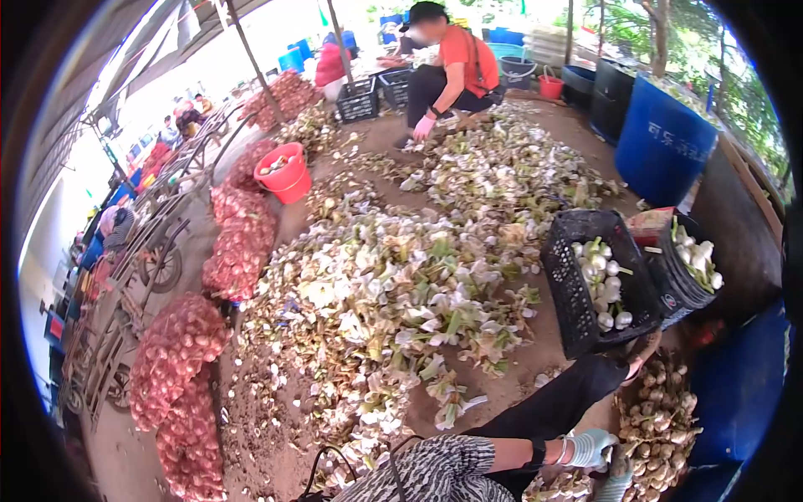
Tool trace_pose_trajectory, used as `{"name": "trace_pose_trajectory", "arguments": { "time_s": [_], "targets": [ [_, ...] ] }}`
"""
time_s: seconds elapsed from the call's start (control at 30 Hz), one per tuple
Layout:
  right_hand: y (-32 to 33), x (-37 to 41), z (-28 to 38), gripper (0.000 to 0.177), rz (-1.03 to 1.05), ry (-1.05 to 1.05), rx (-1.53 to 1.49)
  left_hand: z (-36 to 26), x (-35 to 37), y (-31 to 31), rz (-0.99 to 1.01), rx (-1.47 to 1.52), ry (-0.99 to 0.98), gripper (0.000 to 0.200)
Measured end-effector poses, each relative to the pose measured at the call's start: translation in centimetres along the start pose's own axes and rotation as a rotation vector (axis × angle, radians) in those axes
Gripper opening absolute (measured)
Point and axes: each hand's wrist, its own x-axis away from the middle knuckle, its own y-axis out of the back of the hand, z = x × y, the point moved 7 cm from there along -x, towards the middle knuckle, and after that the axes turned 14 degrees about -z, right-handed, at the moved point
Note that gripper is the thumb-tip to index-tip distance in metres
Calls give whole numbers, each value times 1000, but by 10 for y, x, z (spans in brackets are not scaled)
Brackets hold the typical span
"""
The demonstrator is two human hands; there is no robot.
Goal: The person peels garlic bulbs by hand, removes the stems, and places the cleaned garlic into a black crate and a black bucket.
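At the lower right, my left hand (592,449), in a pale knitted glove, is closed, its fingertips meeting a small dark object that I cannot make out. Just below it, my right hand (617,484), also gloved, is closed against the same spot and partly cut off by the dark image edge. Right beside both hands lies a heap of unpeeled garlic bulbs (661,422) with brownish skins. Above my bent leg stands a black plastic crate (562,289) holding cleaned white garlic bulbs (604,280). A black bucket (679,294) next to it contains more white garlic.
Garlic peelings (376,284) cover the middle floor. Red net sacks (177,351) line the left, near a red bucket (288,180) and metal carts (159,259). A co-worker in orange (464,63) crouches behind the peelings. Blue barrels (665,138) stand at right.
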Motion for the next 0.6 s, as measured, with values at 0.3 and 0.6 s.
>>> {"name": "trace_pose_trajectory", "arguments": {
  "time_s": [0.3,0.6],
  "targets": [
    [3,39,73,50,-5,802,714,-8,-11,7,38,-79,-28,40],
    [16,47,48,38,-96,914,834,-6,-2,11,115,147,323,34]
  ]
}}
